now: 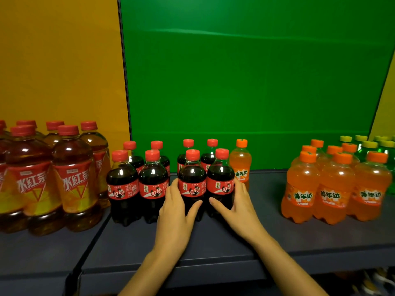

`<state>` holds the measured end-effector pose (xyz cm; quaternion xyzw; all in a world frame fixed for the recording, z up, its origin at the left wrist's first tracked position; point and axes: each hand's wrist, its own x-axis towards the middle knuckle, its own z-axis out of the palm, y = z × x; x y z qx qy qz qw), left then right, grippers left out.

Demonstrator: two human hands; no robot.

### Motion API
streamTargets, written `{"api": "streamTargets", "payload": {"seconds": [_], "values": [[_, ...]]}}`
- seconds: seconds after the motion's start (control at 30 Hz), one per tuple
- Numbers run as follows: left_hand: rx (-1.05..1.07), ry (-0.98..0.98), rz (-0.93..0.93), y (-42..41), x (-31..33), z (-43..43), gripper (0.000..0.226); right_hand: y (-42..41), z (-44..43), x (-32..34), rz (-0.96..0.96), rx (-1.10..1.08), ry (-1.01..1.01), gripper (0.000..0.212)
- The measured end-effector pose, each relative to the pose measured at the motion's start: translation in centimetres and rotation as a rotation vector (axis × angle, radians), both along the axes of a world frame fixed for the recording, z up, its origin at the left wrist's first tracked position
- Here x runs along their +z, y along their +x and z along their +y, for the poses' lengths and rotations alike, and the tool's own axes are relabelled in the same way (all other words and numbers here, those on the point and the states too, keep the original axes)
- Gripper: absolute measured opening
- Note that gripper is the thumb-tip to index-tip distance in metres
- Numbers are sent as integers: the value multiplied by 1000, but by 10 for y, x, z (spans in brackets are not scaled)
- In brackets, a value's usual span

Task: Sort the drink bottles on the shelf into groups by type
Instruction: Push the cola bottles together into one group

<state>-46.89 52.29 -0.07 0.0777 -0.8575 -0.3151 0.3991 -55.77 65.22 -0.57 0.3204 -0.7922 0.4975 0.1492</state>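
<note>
Several small cola bottles with red caps stand in the middle of the dark shelf [213, 240]. My left hand [175, 212] grips the front cola bottle [192, 182] from its left side. My right hand [237, 208] grips the neighbouring cola bottle [220, 180] from its right side. A second cluster of cola bottles [136, 184] stands just to the left. One lone orange soda bottle [241, 165] stands right behind my right hand, next to the colas.
Several large red-capped iced tea bottles [51, 178] fill the left shelf section. A group of orange soda bottles [333, 189] stands at the right, with green yellow-capped bottles [369, 148] behind them. Green and yellow panels back the shelf.
</note>
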Motion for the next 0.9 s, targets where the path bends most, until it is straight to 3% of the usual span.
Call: {"api": "streamTargets", "payload": {"seconds": [0.43, 0.73, 0.83, 0.9], "values": [[-4, 29, -8, -2, -1, 5, 79, -1, -1, -4, 4, 35, -8, 76], [13, -27, 49, 4, -2, 11, 67, 1, 1, -3, -29, 55, -30, 71], [43, -79, 131, 9, -2, 15, 57, 6, 9, 3, -39, 9, -93, 63], [13, -129, 230, 11, -1, 17, 44, 11, 20, 5, 34, -42, -147, 47]]}}
